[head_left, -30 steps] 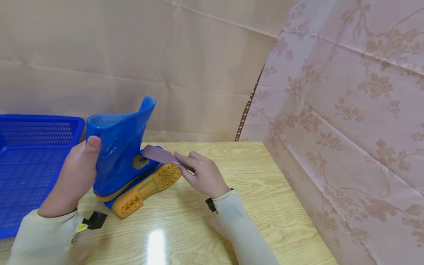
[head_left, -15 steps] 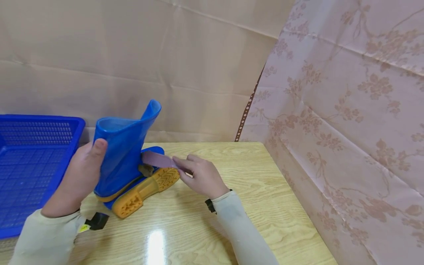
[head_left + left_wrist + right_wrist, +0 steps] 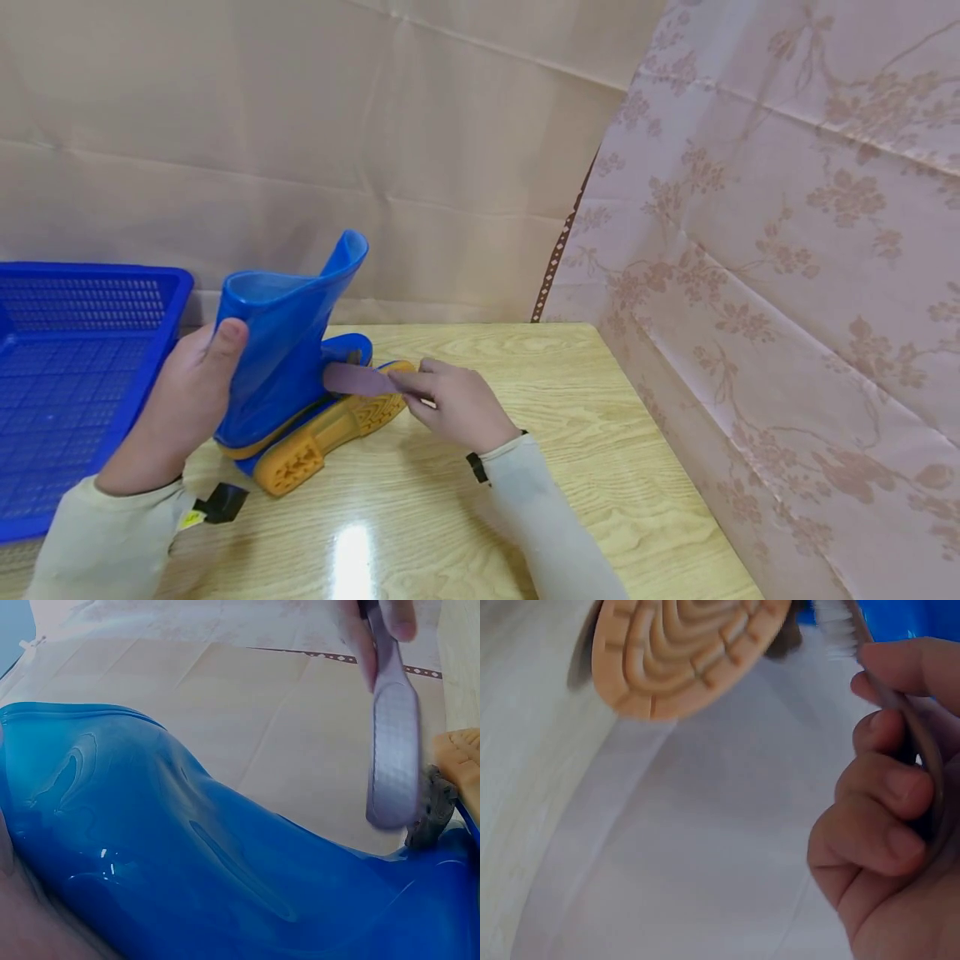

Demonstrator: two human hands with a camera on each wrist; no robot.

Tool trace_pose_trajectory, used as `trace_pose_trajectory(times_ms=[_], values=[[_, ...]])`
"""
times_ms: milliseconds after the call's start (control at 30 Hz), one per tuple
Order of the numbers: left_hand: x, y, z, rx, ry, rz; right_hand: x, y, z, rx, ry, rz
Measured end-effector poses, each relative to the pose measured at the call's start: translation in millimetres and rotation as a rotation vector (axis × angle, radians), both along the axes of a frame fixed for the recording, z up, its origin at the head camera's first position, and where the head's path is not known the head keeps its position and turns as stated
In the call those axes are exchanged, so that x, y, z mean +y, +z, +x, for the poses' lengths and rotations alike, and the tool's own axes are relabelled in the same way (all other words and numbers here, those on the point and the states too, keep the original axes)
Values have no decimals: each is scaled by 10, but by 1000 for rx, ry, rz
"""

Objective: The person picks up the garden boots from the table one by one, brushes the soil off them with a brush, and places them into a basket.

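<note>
My left hand point(image 3: 191, 396) grips the shaft of a blue rain boot point(image 3: 281, 358), thumb along the side near its top opening. The boot stands upright, tilted slightly. My right hand point(image 3: 457, 404) holds a purple brush point(image 3: 360, 381) by its handle. White bristles point(image 3: 836, 630) show in the right wrist view. The brush head is at the foot of the held boot, blurred in the left wrist view. A grey-brown lump point(image 3: 433, 810) sits on the foot part beside the brush head; its kind is unclear. A second boot lies on its side, yellow sole point(image 3: 322, 442) outward.
A blue plastic basket point(image 3: 183, 292) stands at the left. The wood-grain table point(image 3: 480, 500) spreads below and right of the boots. A beige cloth hangs behind it, and a floral cloth point(image 3: 787, 275) at the right.
The held boot has shifted right and slightly down. The brush has dropped lower along the boot's foot. The lump shows further toward the toe than before, now partly behind the brush.
</note>
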State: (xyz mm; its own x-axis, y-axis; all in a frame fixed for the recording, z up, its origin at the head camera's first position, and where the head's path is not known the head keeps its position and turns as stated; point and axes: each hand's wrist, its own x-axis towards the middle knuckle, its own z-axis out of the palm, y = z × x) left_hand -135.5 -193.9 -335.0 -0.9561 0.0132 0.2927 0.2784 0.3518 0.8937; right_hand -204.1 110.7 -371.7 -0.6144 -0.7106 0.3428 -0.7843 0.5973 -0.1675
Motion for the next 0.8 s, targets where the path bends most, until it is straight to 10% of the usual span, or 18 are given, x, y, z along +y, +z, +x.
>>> trace_pose_trajectory(times_ms=[400, 667, 800], values=[[-13, 14, 3, -2, 9, -4, 185, 96, -85, -78, -311, -86], [-3, 8, 7, 6, 7, -5, 75, 79, -27, 10, 93, -71], [10, 6, -2, -1, 9, -3, 15, 13, -24, 67, 137, -46]])
